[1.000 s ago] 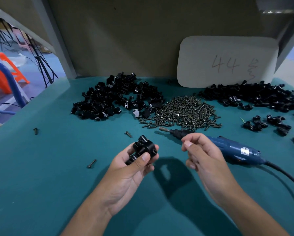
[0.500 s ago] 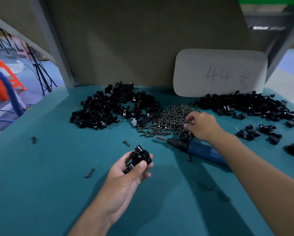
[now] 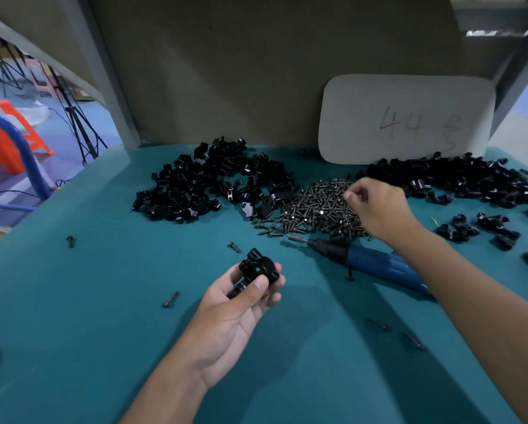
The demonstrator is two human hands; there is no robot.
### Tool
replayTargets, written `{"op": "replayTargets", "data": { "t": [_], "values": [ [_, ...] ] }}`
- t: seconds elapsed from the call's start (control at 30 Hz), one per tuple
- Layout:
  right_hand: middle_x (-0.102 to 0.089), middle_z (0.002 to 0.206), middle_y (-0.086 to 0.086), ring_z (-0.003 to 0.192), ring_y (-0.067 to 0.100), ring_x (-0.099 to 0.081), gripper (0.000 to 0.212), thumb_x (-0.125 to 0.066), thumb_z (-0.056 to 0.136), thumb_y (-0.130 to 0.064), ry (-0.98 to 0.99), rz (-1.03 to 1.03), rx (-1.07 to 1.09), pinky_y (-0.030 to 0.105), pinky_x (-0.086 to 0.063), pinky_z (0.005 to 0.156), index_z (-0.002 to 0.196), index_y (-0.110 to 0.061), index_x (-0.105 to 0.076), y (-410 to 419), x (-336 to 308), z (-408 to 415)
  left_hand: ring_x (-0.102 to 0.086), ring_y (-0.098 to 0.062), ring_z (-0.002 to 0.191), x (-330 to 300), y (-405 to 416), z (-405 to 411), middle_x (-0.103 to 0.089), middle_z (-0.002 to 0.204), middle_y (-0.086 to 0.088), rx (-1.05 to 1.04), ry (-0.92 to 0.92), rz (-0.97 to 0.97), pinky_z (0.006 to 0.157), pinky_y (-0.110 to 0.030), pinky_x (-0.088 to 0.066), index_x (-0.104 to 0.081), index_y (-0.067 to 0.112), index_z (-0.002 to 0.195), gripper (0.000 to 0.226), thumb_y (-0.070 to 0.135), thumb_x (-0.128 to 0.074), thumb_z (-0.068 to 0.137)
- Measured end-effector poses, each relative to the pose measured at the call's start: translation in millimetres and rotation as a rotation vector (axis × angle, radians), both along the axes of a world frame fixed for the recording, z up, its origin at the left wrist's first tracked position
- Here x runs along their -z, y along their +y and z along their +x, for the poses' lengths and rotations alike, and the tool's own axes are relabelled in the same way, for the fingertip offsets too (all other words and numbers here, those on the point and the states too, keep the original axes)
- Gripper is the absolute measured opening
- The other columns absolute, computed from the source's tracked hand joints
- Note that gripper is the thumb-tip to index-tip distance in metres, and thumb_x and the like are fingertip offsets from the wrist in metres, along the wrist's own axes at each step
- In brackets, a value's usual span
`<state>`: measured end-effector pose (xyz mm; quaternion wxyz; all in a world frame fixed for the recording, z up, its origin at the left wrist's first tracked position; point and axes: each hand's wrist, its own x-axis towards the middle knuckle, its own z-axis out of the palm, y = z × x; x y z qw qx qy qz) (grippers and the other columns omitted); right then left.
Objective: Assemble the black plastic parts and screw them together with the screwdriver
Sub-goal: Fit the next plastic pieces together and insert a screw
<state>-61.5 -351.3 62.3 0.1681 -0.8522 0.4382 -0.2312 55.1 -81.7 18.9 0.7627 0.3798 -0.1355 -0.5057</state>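
**Reaching for a screw**

The left hand [image 3: 241, 304] grips the joined black parts [image 3: 256, 269] above the table [image 3: 73, 332], thumb pressed across them. They look light, stiff and smooth: best held by the outer faces. The right hand [image 3: 376, 209] hovers over the screws [image 3: 318, 209], fingertips pinched together; whether on a screw, I cannot tell. The screwdriver [image 3: 370, 263] lies just beside the screws.
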Motion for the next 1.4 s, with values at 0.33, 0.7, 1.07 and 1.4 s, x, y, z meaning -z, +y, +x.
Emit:
{"op": "replayTargets", "data": {
  "t": [0.33,0.7,1.07,1.4],
  "values": [
    [-0.059,0.069,0.0,0.054,0.003,-0.041,0.025,-0.053,0.1,-0.04,-0.456,0.635,-0.293,0.022,-0.038,0.058,0.084,-0.024,-0.064,133,6,-49,-0.073,-0.026,0.1,-1,1,-4,-0.074,0.105,-0.016,0.073,-0.061,-0.002,0.079,-0.027,-0.06,-0.079,0.007,0.1,0.029,0.01,-0.081,0.071],
    [-0.065,0.093,-0.021,0.091,-0.001,-0.053,0.006,-0.069,0.093,-0.025,-0.307,-0.138,-0.377,0.007,-0.036,0.082,0.099,-0.027,-0.069,156,31,-52,-0.069,-0.028,0.107,11,-1,-7,-0.072,0.115,-0.017,0.118,-0.296,0.034,0.091,-0.031,-0.058,-0.067,0.002,0.116,0.04,0.008,-0.076,0.078],
    [-0.066,0.09,-0.019,0.081,0.009,-0.053,0.01,-0.069,0.092,-0.032,-0.271,-0.18,-0.491,0.015,-0.04,0.077,0.095,-0.024,-0.074,153,31,-53,-0.066,-0.021,0.099,15,0,-5,-0.07,0.109,-0.008,0.136,-0.426,0.041,0.099,-0.038,-0.052,-0.071,0.015,0.112,0.042,0.021,-0.084,0.073],
    [-0.058,0.067,-0.03,0.061,-0.007,-0.053,0.012,-0.07,0.082,-0.043,-0.39,0.022,-0.398,0.004,-0.032,0.055,0.075,-0.037,-0.062,157,31,-51,-0.066,-0.023,0.099,15,0,-9,-0.07,0.109,-0.011,0.148,-0.496,0.074,0.098,-0.041,-0.055,-0.059,0.002,0.121,0.052,0.015,-0.08,0.075]
  ]
}}
